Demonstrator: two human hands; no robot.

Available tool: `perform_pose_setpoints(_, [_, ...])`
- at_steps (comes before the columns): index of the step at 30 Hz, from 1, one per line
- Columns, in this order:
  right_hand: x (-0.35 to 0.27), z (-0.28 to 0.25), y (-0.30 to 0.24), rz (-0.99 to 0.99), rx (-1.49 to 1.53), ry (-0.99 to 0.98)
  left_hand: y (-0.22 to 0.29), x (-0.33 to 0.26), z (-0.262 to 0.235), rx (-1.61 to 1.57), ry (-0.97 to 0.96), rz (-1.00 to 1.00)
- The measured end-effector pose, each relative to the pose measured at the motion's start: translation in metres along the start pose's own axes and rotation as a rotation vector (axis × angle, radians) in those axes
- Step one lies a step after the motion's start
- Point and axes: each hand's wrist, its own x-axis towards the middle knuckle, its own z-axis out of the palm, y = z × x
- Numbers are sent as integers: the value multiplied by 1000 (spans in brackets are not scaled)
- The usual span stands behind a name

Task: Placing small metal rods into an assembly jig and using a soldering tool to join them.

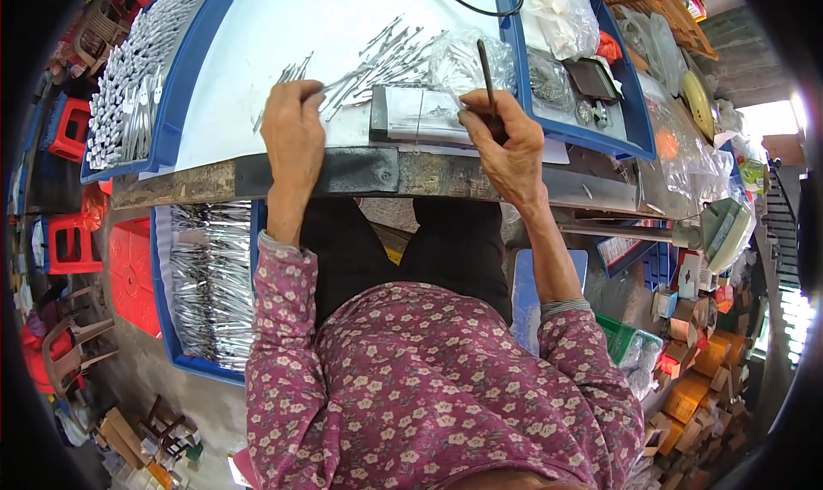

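Observation:
My left hand (293, 134) is over the table's near edge with its fingers curled together. Whatever it pinches, if anything, cannot be made out. Thin silvery metal pieces (296, 68) lie just beyond its fingertips, and a larger loose pile of slim metal pieces (386, 61) spreads to its right. In my right hand (513, 143) is a dark slim rod-like tool (486, 70), its thin end pointing away from me. Between the hands, near the right fingertips, sits a dark-edged block (411, 114) with a pale top. A clear plastic bag (471, 61) of metal pieces lies behind it.
A blue tray (171, 117) of upright white-ended pieces stands at the left. Another blue tray (163, 301), full of silvery pieces, is below the table edge. At the right a blue tray (591, 136) holds plastic bags and small parts. A black cable (471, 8) crosses the far side.

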Motion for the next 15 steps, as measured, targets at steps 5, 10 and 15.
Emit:
perform_pose_setpoints(5, [4,2,-9,-445,-281,37,36,-18,4,-309,-202,39])
perform_pose_setpoints(10, [1,2,-16,-569,-514,-81,44,-27,14,-475,-294,-26])
perform_pose_setpoints(15, [0,0,-9,-647,-585,-105,47,-29,15,-563,-341,-92])
